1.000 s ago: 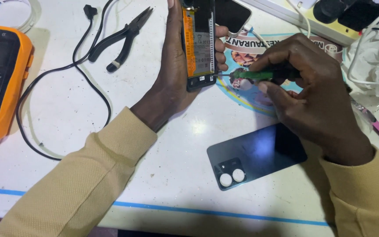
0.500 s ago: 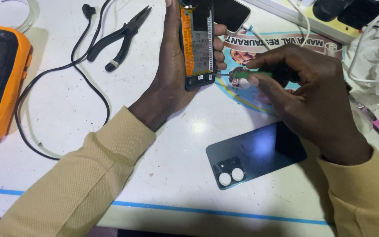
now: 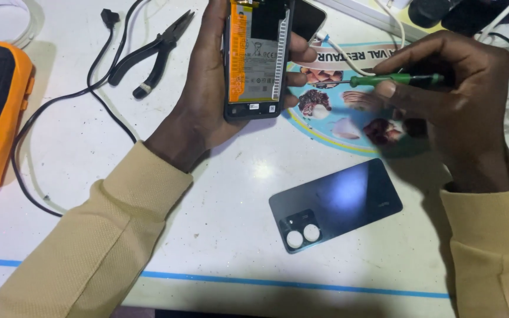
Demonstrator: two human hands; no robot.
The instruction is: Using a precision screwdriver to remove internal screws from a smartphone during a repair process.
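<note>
Now mid-disassembly: left hand (image 3: 207, 112) gripping the opened phone (image 3: 256, 59) upright above the table's far edge, right hand (image 3: 455, 100) pinching a green screwdriver (image 3: 393, 79) just beside it, back cover (image 3: 335, 204) lying mid-table; next, likely, steady tip placement on a screw.

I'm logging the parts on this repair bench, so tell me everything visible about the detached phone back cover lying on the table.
The back cover is a dark, glossy rectangular panel with rounded corners, looking like plastic or glass, with light reflecting off its middle. Two round white camera openings sit side by side in a raised block at its lower left corner. It lies flat and slanted on the white table, below the right hand. Nothing touches it but the table.
</note>
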